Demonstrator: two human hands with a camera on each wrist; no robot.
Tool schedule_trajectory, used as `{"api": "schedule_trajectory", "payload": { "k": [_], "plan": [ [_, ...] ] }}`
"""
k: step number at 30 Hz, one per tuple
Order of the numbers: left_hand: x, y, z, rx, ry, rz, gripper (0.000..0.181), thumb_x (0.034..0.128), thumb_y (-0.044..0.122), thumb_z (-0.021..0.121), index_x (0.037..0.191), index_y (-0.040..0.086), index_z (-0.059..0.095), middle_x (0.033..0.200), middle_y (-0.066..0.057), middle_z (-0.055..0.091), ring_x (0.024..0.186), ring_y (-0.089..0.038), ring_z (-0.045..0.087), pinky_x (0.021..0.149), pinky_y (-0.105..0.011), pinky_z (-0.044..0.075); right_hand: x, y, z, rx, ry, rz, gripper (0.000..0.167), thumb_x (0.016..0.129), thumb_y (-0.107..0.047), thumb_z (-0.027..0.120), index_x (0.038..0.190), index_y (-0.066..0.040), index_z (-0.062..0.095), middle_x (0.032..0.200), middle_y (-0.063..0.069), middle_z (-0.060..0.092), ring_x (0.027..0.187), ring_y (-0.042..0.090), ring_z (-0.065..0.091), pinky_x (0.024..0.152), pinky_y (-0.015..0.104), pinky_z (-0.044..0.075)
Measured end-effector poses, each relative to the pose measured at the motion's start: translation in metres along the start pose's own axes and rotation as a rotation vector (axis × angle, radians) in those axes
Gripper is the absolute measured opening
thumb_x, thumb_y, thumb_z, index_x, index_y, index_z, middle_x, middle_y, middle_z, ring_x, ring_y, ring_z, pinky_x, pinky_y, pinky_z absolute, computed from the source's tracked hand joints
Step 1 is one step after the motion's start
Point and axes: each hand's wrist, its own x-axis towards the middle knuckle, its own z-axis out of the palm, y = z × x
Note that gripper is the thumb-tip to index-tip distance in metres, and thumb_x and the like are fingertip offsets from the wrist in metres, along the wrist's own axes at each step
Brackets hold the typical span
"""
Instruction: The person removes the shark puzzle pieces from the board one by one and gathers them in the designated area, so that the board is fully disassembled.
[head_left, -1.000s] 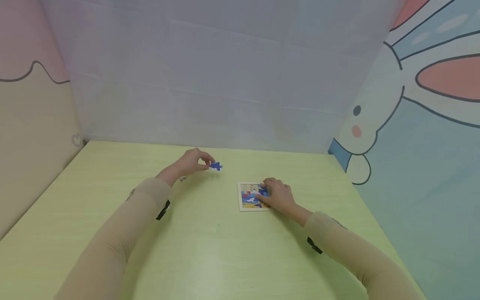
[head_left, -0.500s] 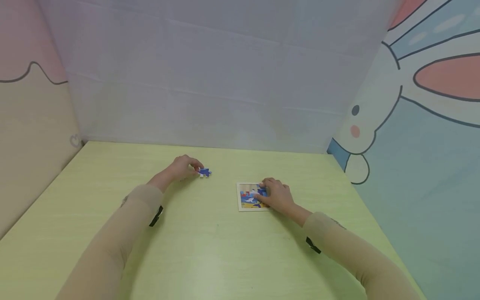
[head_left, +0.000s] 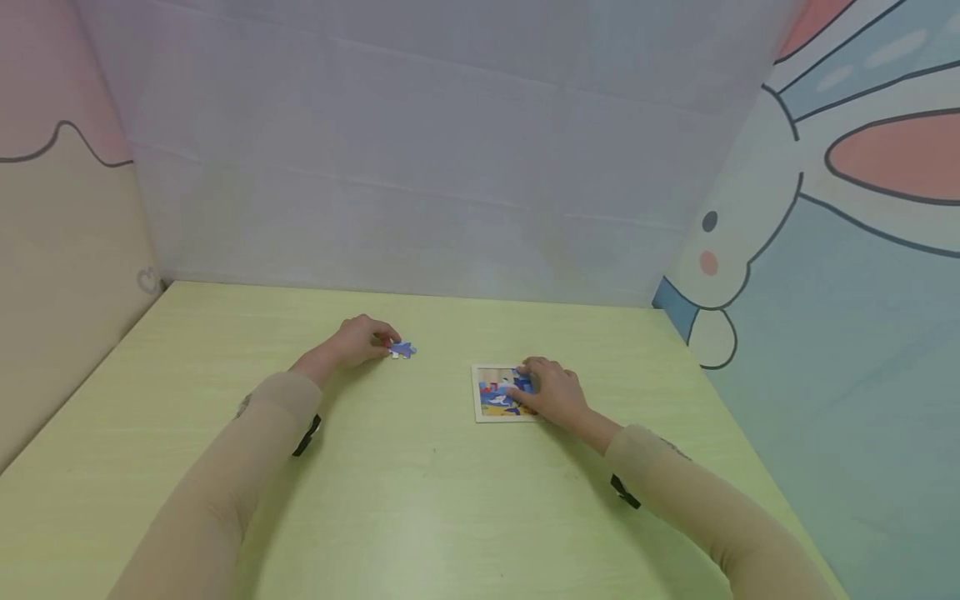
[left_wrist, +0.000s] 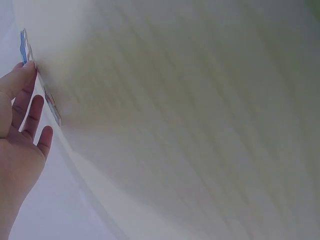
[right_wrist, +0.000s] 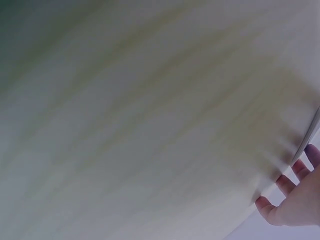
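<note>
Between thumb and fingertips, my left hand [head_left: 354,342] pinches a blue jigsaw piece [head_left: 402,350] with white parts, low over the table. In the left wrist view that jigsaw piece [left_wrist: 23,46] is seen nearly edge-on; another flat piece [left_wrist: 52,104] lies on the table by the fingers. A white-framed jigsaw puzzle [head_left: 498,400] lies flat, its picture blue, white, red and yellow, with a bare wood-coloured patch at its upper part. My right hand [head_left: 557,392] rests on the puzzle's right side, covering it; in the right wrist view its fingers touch down beside the frame's edge [right_wrist: 306,136].
The pale yellow-green table [head_left: 420,500] ends at a plain light backdrop [head_left: 420,167]. A wall with a rabbit drawing [head_left: 757,208] stands along the right, and a beige and pink wall [head_left: 67,250] along the left.
My left hand has moved left and slightly down toward the table with the jigsaw piece. The right hand has stayed on the puzzle.
</note>
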Motion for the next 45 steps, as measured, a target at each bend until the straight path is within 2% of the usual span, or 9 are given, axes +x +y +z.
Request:
{"api": "schedule_trajectory", "payload": {
  "k": [6,12,16,19,23,29,33,39,45],
  "plan": [
    [-0.003,0.004,-0.004,-0.019,-0.019,0.043,0.022,0.0837,0.008,0.069,0.105,0.013,0.07,0.091,0.001,0.069,0.093,-0.022,0.061,0.092,-0.054,0.036,0.0,0.004,-0.001,0.011,-0.013,-0.037,0.054,0.083,-0.051,0.065,0.123,-0.015,0.059,0.134,0.008,0.055,0.125,0.031,0.048,0.098,0.057,0.034],
    [-0.003,0.006,-0.006,0.017,-0.051,-0.026,0.025,0.0854,0.007,0.068,0.11,0.011,0.068,0.097,-0.003,0.068,0.1,-0.025,0.059,0.1,-0.057,0.029,0.0,0.011,-0.006,0.092,-0.069,-0.051,0.062,0.083,-0.049,0.066,0.132,-0.014,0.052,0.142,0.009,0.046,0.133,0.032,0.039,0.107,0.053,0.029],
    [-0.001,0.011,-0.007,0.031,-0.043,-0.022,0.027,0.0848,0.009,0.068,0.112,0.011,0.068,0.096,-0.001,0.068,0.102,-0.027,0.056,0.098,-0.056,0.029,0.0,0.014,-0.014,0.149,-0.101,-0.046,0.069,0.081,-0.046,0.07,0.137,-0.012,0.047,0.146,0.011,0.04,0.136,0.035,0.032,0.11,0.052,0.023],
    [0.005,0.016,-0.004,0.043,-0.035,-0.009,0.029,0.0845,0.012,0.067,0.113,0.01,0.067,0.094,0.001,0.068,0.104,-0.028,0.053,0.096,-0.056,0.028,0.001,0.019,-0.017,0.139,-0.117,-0.073,0.07,0.081,-0.043,0.071,0.138,-0.011,0.046,0.148,0.013,0.037,0.137,0.036,0.029,0.111,0.053,0.021],
    [0.011,0.029,0.002,0.073,-0.039,0.016,0.03,0.0852,0.018,0.067,0.114,0.01,0.066,0.094,0.002,0.068,0.107,-0.029,0.051,0.094,-0.056,0.028,0.002,0.028,-0.017,0.125,-0.147,-0.105,0.071,0.082,-0.044,0.07,0.139,-0.012,0.045,0.15,0.013,0.033,0.14,0.036,0.025,0.111,0.055,0.018],
    [0.015,0.061,0.014,0.075,-0.042,0.062,0.03,0.0843,0.018,0.069,0.113,0.011,0.067,0.1,-0.003,0.066,0.107,-0.031,0.048,0.093,-0.057,0.028,0.001,0.038,-0.013,0.117,-0.16,-0.124,0.075,0.081,-0.05,0.068,0.141,-0.013,0.043,0.151,0.013,0.032,0.141,0.037,0.022,0.11,0.058,0.017],
    [0.019,0.081,0.025,0.083,-0.034,0.066,0.031,0.0835,0.021,0.071,0.114,0.013,0.068,0.107,-0.004,0.066,0.11,-0.029,0.047,0.094,-0.055,0.029,0.001,0.042,-0.012,0.109,-0.171,-0.129,0.079,0.08,-0.053,0.067,0.142,-0.013,0.041,0.152,0.01,0.031,0.141,0.035,0.021,0.11,0.057,0.017],
    [0.029,0.106,0.044,0.088,-0.013,0.067,0.034,0.0826,0.027,0.072,0.115,0.017,0.068,0.118,-0.003,0.063,0.114,-0.029,0.046,0.094,-0.055,0.031,0.001,0.043,-0.013,0.084,-0.175,-0.143,0.078,0.08,-0.05,0.069,0.143,-0.013,0.041,0.151,0.009,0.033,0.141,0.034,0.024,0.111,0.055,0.018],
    [0.041,0.127,0.063,0.059,-0.03,0.074,0.037,0.0831,0.03,0.072,0.118,0.018,0.067,0.125,-0.004,0.06,0.118,-0.029,0.043,0.096,-0.054,0.03,0.003,0.041,-0.015,0.103,-0.175,-0.131,0.077,0.079,-0.048,0.071,0.142,-0.013,0.043,0.15,0.01,0.035,0.14,0.035,0.026,0.11,0.055,0.019]
  ]
}}
